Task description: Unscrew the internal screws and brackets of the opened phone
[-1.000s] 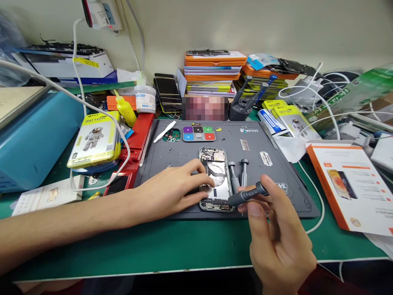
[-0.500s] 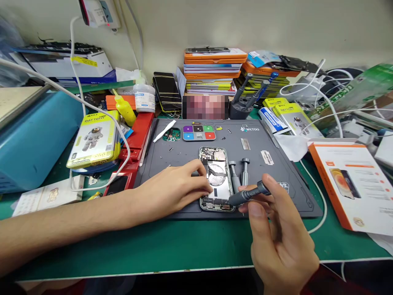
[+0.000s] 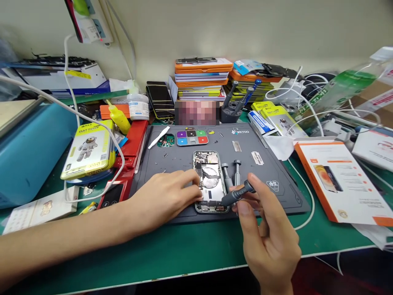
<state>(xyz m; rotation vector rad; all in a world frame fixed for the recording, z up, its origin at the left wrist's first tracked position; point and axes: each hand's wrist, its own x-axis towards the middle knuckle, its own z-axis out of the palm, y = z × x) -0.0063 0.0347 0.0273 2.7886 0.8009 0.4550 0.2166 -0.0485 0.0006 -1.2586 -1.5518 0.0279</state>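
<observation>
Now the open phone (image 3: 215,188) lies flat by the near edge of the mat (image 3: 276,164), likely so you can reach it well. Your right hand (image 3: 270,241) grips a driver (image 3: 231,198) at a slant, tip by the phone's near right corner, one finger on its end, maybe to push. Your left hand (image 3: 167,196) curls at the phone's left side, perhaps to steady it; whether it pinches anything, I cannot tell. Two spare drivers (image 3: 237,173) lie just beside the phone.

The left hand (image 3: 167,196) has drawn its fingers back across the open phone (image 3: 215,184) toward its left edge.
</observation>
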